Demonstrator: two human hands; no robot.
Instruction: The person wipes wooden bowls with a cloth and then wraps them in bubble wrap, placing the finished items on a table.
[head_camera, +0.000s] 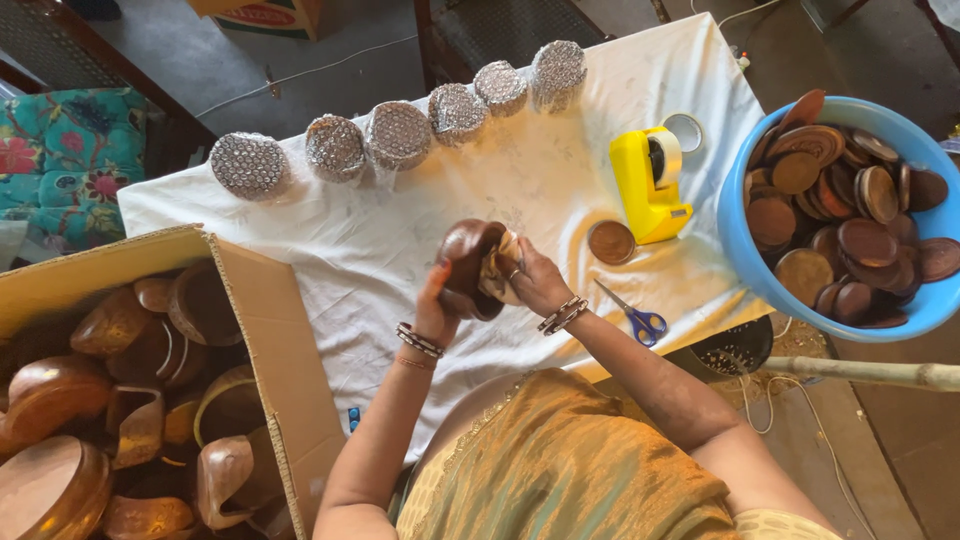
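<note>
My left hand (437, 302) grips a dark round wooden bowl (468, 252) above the white cloth (480, 180). My right hand (530, 280) presses a pale cloth wad (500, 270) into or against the bowl's side. Both wrists wear bangles. A single round wooden lid (611, 242) lies on the cloth just right of my hands. Blue-handled scissors (637, 317) lie near my right wrist.
Several bubble-wrapped round bundles (400, 133) line the cloth's far edge. A yellow tape dispenser (648, 180) stands at the right. A blue tub (745, 260) holds several wooden lids. An open cardboard box (265, 330) at left holds several wooden bowls.
</note>
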